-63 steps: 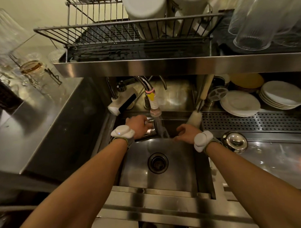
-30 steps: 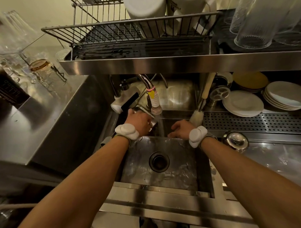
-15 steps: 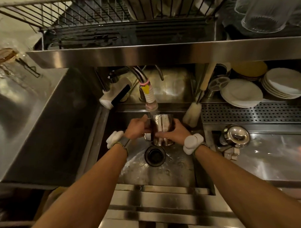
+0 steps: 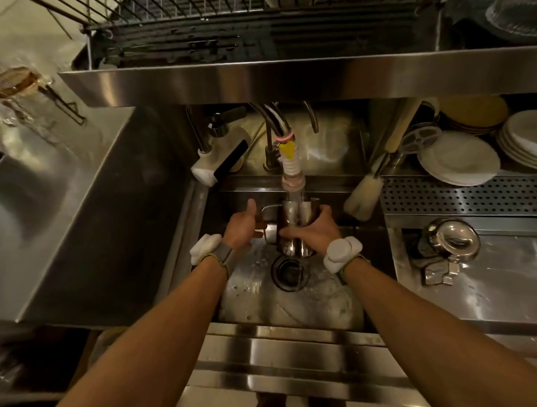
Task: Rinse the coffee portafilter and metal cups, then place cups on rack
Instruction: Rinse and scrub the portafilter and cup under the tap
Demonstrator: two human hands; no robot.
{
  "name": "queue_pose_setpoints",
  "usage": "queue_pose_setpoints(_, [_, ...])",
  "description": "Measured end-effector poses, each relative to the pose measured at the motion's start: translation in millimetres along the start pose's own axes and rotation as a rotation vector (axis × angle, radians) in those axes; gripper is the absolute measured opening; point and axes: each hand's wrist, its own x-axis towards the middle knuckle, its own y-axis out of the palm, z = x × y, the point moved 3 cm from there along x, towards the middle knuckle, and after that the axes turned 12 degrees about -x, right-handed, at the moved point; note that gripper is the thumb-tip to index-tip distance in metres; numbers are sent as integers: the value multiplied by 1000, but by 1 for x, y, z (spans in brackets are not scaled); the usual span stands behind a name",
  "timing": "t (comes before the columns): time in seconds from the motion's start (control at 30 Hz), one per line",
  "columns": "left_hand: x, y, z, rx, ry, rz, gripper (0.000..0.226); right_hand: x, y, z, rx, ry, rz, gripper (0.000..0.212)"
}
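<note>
A steel cup with a handle (image 4: pixel 295 223) stands upright under the tap nozzle (image 4: pixel 292 179), and water runs into it. My right hand (image 4: pixel 315 230) wraps round the cup's body from the right. My left hand (image 4: pixel 242 228) grips the cup's handle on the left, thumb raised. Both are above the sink (image 4: pixel 255 298) near its drain (image 4: pixel 289 272). The wire rack (image 4: pixel 193 11) sits on the steel shelf overhead. A round shiny portafilter (image 4: pixel 452 241) lies on the counter to the right.
A long-handled brush (image 4: pixel 362 194) leans at the sink's right back corner. White plates (image 4: pixel 460 158) are stacked on the perforated drainer (image 4: pixel 462 196). A glass jar (image 4: pixel 16 82) stands on the left counter. A second tap head (image 4: pixel 220 162) points into the sink.
The cup came from the sink's back left to upright under the tap. My right hand took hold of its body. The view tilted down.
</note>
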Motion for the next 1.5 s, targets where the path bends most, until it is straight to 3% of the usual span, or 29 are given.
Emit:
queue_pose_setpoints(0.23, [1, -15, -2, -13, 15, -12, 62, -6, -4, 6, -17, -161, -59, 112])
queue_pose_setpoints(0.53, [3, -9, 0, 39, 46, 24, 65, -10, 1, 1, -84, -252, -134, 101])
queue_pose_setpoints(0.6, [0, -6, -5, 34, 63, 69, 60, -9, -2, 0, -66, -217, -175, 103])
queue_pose_setpoints(0.73, [-9, 3, -15, 17, 214, 190, 28, -7, 3, 5, -81, -197, -132, 108])
queue_pose_setpoints(0.83, [-14, 9, -25, 18, 275, 242, 26, -1, 0, -4, -89, -143, -73, 112])
queue_pose_setpoints(0.9, [-16, 12, -31, 172, 332, 245, 20, 1, -7, -12, -141, -118, -37, 118])
queue_pose_setpoints(0.97, [-16, 15, -32, 484, 412, 207, 16, 3, -15, -18, -203, -67, -16, 123])
queue_pose_setpoints(1.03, [-19, 15, -35, 819, 548, 110, 19, 4, -24, -22, -259, -37, -13, 118])
queue_pose_setpoints(1.17, [-28, 14, -44, 1197, 812, 23, 24, 2, -37, -21, -302, -73, -13, 101])
queue_pose_setpoints(1.3, [-41, 15, -53, 1393, 1024, -5, 18, 1, -42, -13, -318, -74, 13, 93])
queue_pose_setpoints(1.5, [-54, 25, -57, 1656, 1125, -75, 14, -4, -47, -1, -353, -116, 38, 86])
